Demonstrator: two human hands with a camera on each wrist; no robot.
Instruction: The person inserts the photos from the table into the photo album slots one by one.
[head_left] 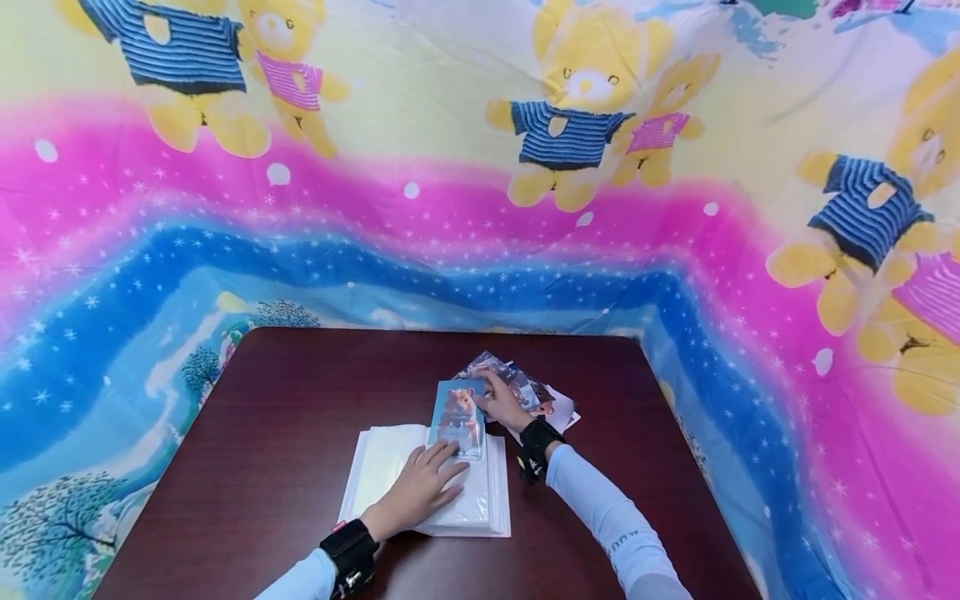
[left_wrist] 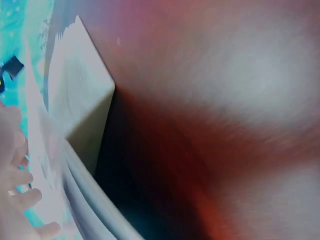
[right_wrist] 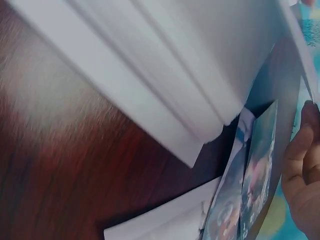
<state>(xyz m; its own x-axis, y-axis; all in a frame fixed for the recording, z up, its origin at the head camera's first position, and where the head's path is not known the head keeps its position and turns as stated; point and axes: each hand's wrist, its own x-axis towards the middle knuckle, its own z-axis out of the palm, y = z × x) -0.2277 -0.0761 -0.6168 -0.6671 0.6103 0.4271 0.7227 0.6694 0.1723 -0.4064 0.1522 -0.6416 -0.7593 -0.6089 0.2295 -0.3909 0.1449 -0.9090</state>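
- A thin rectangular teal-blue picture card [head_left: 459,408], printed with an orange-brown furry animal, lies over the right page of a thick white photo album [head_left: 378,467] spread on the dark red-brown wooden tabletop [head_left: 315,392]; its upper part juts past the album's top edge.
- The right hand [head_left: 502,404] pinches the card near its upper right edge, thumb and fingers closed on the margin.
- The left hand [head_left: 422,487] rests on the album with fingers extended and spread, fingertips at the card's lower end, gripping nothing.
- Whether the card's lower end sits under the page's shiny plastic film [head_left: 472,500], I cannot tell.
- The card should be light, springy, and slick if glossy; pushed hard from the top, it would probably buckle or crease.
- Best held by the side edges, close to the page, keeping fingerprints off the print.
- The film looks soft and likely clings, so steadying it flat makes sense.
- Loose glossy pictures [head_left: 536,392] overlap beyond the right hand.
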